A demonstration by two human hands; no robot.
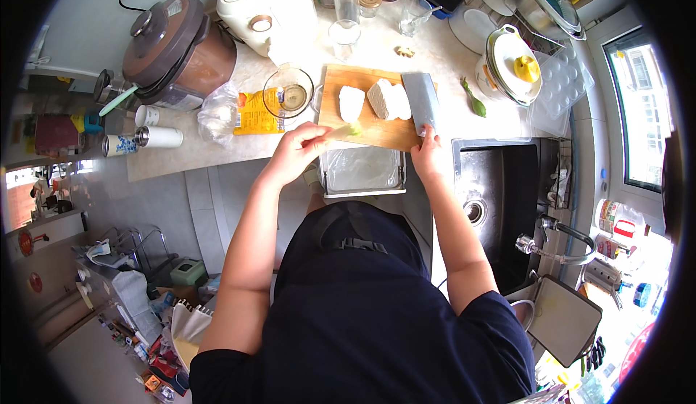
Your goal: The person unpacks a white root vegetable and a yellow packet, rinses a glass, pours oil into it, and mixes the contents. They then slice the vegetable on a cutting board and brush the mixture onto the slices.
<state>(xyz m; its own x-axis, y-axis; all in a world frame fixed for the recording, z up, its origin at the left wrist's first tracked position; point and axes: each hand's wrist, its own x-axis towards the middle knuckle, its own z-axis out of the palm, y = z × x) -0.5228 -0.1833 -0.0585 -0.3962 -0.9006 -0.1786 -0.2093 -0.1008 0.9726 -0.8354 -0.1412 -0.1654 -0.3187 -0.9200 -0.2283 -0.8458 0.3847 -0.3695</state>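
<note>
My left hand (300,147) pinches a pale strip of vegetable (348,130) with a greenish end, over the front edge of a wooden cutting board (375,136). My right hand (428,155) grips the cleaver (421,99) at its near end; the handle is mostly hidden by the fingers. Its broad grey blade lies along the board's right side. Two white chunks of food sit on the board: a rounded one (351,103) at left and a cut one (380,99) at centre, with a white piece (401,102) against its right side.
A glass bowl (288,95) and a yellow packet (255,113) are left of the board. A green vegetable piece (474,98) lies right, near stacked dishes (505,67). Below the board's front is a bag-lined bin (361,170). The dark sink (497,186) is at right.
</note>
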